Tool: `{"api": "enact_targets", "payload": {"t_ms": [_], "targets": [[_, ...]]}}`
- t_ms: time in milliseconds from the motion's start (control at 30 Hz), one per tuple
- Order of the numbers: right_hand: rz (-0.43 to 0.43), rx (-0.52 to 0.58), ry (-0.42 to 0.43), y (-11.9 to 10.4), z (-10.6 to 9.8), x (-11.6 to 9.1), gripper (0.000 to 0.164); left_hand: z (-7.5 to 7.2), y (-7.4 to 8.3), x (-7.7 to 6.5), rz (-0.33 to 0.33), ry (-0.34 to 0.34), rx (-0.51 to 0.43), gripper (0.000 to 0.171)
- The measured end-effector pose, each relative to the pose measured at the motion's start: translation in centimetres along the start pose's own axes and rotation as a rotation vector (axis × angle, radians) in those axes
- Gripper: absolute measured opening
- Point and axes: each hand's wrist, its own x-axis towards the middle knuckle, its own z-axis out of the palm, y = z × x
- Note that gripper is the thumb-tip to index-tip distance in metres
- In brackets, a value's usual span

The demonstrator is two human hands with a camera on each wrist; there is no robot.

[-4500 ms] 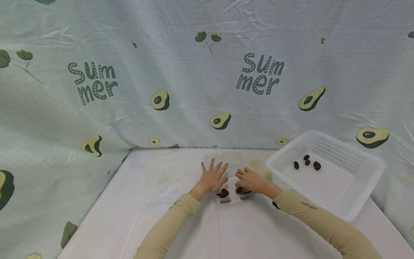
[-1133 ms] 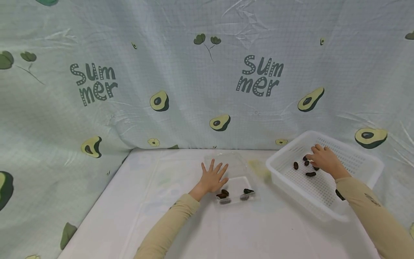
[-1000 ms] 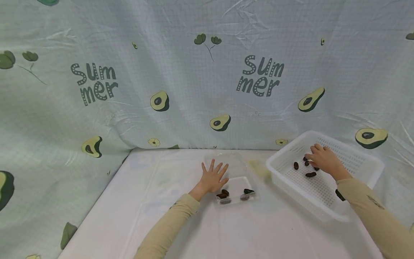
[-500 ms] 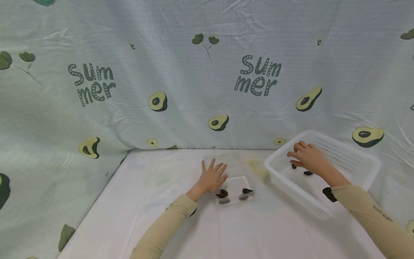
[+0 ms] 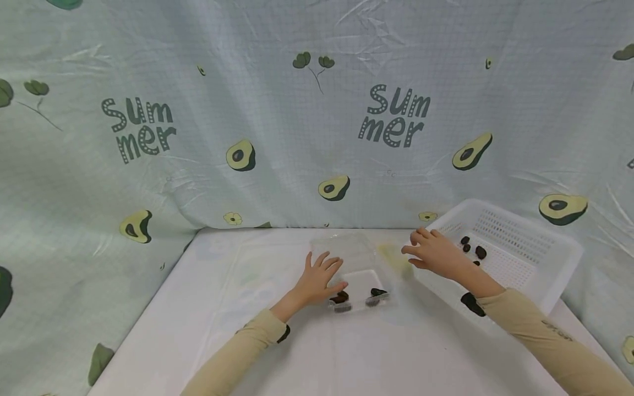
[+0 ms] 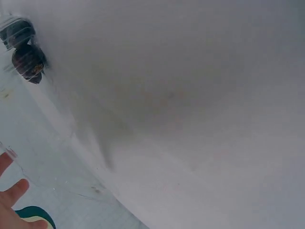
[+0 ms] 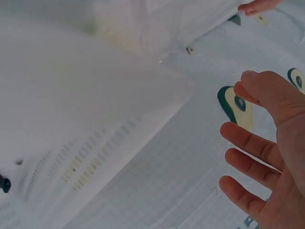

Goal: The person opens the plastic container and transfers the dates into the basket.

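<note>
the right hand [image 5: 435, 254] hovers over the near-left corner of the white perforated basket [image 5: 550, 242], fingers loosely spread and pointing toward the desk's left edge; it holds nothing that can be seen. the right wrist view also shows its fingers [image 7: 248, 148] apart and bare. the clear plastic box [image 5: 360, 286] lies to the left of this hand and nearer the front edge of the desk [image 5: 317, 352], with a stretch of bare desk between them. the box's long axis runs roughly front to back, and two clusters of dark dates [image 5: 340, 298] sit in its front end, side by side. the left hand [image 5: 317, 278] rests flat on the box's left side, fingers relaxed and spread, pressing on it; it is the nearer hand to those dates. more dark dates [image 5: 473, 250] lie in the basket behind the right hand, toward the basket's far-left part. the basket stands at the right edge of the desk, with open room in front of the box. an avocado-print cloth [image 5: 247, 137] hangs behind the back edge.
</note>
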Motion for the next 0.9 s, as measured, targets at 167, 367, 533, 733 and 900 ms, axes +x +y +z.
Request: {"api": "enact_targets", "payload": {"t_ms": [167,367,533,733,900], "targets": [[-0.018,0.055,-0.074,-2.0,0.5,1.7,0.024,-0.7,-0.1,-1.1,-0.016,-0.134,0.011,0.083],[-0.081,0.044,-0.075,-4.4,1.8,3.2,0.024,-0.3,-0.1,-1.8,-0.032,-0.209,0.026,0.104],[-0.114,0.009,-0.121,-6.2,3.2,4.3,0.026,0.3,-0.1,-2.0,-0.076,-0.256,0.003,0.109],[-0.164,-0.016,-0.189,-7.8,4.8,5.4,0.031,0.5,-0.2,-2.1,-0.106,-0.294,-0.064,0.103],[-0.189,-0.035,-0.227,-8.6,5.9,5.9,0.036,0.7,-0.2,-2.2,-0.111,-0.291,-0.064,0.103]]}}
